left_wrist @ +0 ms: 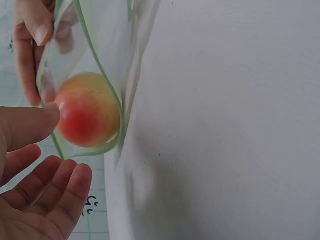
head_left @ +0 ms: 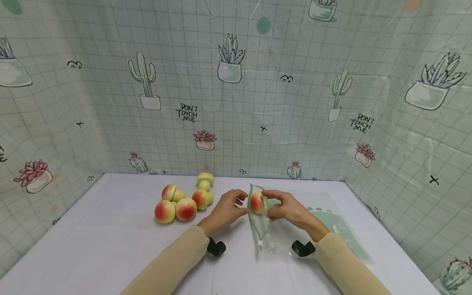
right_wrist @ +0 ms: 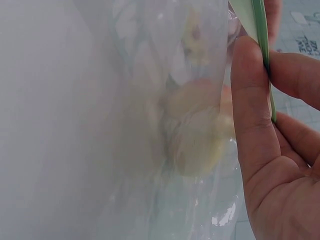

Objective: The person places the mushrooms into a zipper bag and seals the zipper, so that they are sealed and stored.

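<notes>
In the head view, my right hand [head_left: 289,208] pinches the green-edged mouth of a clear zip bag [head_left: 262,229]. Thumb and fingers close on that rim in the right wrist view too. Inside the bag's open mouth sits a red-and-yellow toy mushroom [left_wrist: 87,112]; through the plastic its pale yellow lower part [right_wrist: 197,145] looks blurred. My left hand [head_left: 228,207] is on the other side of the mouth, fingers apart and loosely bent. Its thumb [left_wrist: 30,125] lies at the rim beside the mushroom; whether it touches is hard to tell.
Left of the hands, several similar toy mushrooms, red-yellow [head_left: 186,209] and plain yellow [head_left: 205,180], lie on the white table [head_left: 110,246]. Flat clear bags with a green printed panel [head_left: 343,233] lie under and beyond the right arm. A patterned curtain [head_left: 184,73] encloses the back and sides.
</notes>
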{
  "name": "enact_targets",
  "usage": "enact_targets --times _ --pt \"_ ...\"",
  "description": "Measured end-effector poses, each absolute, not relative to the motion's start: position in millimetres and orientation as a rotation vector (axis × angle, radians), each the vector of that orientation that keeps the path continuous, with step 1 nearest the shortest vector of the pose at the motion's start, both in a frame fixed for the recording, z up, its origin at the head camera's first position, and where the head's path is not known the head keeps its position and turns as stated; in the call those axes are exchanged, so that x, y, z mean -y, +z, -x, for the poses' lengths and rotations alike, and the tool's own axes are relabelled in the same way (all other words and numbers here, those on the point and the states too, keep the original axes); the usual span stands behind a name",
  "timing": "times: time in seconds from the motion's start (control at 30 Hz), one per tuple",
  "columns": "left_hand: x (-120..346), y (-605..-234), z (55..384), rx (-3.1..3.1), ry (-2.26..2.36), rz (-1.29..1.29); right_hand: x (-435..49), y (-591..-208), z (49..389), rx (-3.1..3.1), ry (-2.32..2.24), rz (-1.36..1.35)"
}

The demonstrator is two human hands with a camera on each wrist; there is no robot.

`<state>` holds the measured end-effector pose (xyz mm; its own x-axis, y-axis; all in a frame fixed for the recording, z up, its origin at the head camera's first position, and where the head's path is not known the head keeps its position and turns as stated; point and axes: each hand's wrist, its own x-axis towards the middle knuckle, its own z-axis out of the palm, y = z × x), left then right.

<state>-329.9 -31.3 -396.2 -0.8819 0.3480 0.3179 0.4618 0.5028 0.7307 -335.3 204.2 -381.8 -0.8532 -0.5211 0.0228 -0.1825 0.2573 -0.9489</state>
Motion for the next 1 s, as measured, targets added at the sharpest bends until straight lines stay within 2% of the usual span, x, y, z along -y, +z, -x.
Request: enact_targets --times 0.33,0.67,1.0 --pt "53.7 -390.6 303.1 2.629 -1.295 0.722 -202.4 -381.9 334.2 -2.243 -1.625 0.625" --pt "72.9 -391.2 287.0 2.566 -1.206 0.827 -205.1 -382.4 335.5 -2.264 -1.607 0.624" --pt "92.0 -389.8 269.8 2.543 -1.166 0.814 -204.6 -382.2 333.8 -2.273 -1.612 0.625"
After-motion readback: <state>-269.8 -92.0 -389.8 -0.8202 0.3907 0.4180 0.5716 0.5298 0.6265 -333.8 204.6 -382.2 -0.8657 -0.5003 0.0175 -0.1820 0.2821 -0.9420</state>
